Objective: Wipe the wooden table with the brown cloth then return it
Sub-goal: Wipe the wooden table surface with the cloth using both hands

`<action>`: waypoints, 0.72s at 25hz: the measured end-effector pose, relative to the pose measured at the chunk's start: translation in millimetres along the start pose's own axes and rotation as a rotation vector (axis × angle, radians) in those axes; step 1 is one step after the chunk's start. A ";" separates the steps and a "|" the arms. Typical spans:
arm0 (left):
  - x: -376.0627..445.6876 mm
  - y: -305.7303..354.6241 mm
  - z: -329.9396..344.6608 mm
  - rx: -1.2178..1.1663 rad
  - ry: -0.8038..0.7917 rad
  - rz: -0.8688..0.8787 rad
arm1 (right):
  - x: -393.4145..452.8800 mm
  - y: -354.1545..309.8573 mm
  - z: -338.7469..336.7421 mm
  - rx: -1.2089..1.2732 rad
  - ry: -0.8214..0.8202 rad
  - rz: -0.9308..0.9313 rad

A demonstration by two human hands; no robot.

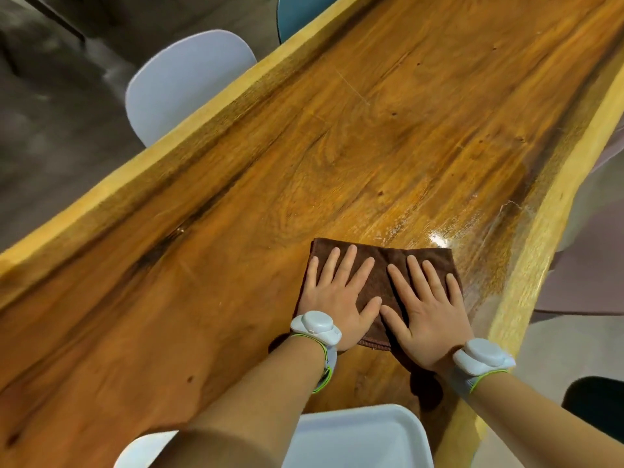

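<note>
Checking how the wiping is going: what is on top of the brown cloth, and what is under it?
Both hands, left and right, lie flat, fingers spread, on the brown cloth. The cloth lies on the wooden table; the wood beneath it is covered.

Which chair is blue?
The far chair at the top edge, past the table, is blue. The left chair and the near chair are white.
</note>
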State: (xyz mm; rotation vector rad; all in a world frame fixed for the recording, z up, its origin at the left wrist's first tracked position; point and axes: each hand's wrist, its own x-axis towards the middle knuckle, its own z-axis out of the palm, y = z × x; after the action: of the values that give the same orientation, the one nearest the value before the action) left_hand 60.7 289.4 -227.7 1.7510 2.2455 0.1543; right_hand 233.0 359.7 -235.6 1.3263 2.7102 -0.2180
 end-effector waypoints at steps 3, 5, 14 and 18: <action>-23.5 1.5 1.8 -0.047 -0.012 -0.048 | -12.4 -0.4 0.7 -0.033 -0.039 -0.081; -36.8 5.5 5.4 -0.079 -0.002 -0.084 | -17.5 1.4 -0.6 -0.059 -0.064 -0.118; -73.1 16.9 15.0 -0.121 0.070 -0.298 | -18.3 -2.4 -8.7 -0.102 -0.127 -0.327; -74.2 -6.4 12.2 -0.108 0.087 -0.326 | -4.4 -23.9 -9.7 -0.083 -0.130 -0.345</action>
State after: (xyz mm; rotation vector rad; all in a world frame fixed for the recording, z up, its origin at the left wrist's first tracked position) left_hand 74.6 215.2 -229.2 1.3262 2.4966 0.2799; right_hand 216.3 343.6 -223.5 0.7880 2.7831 -0.2107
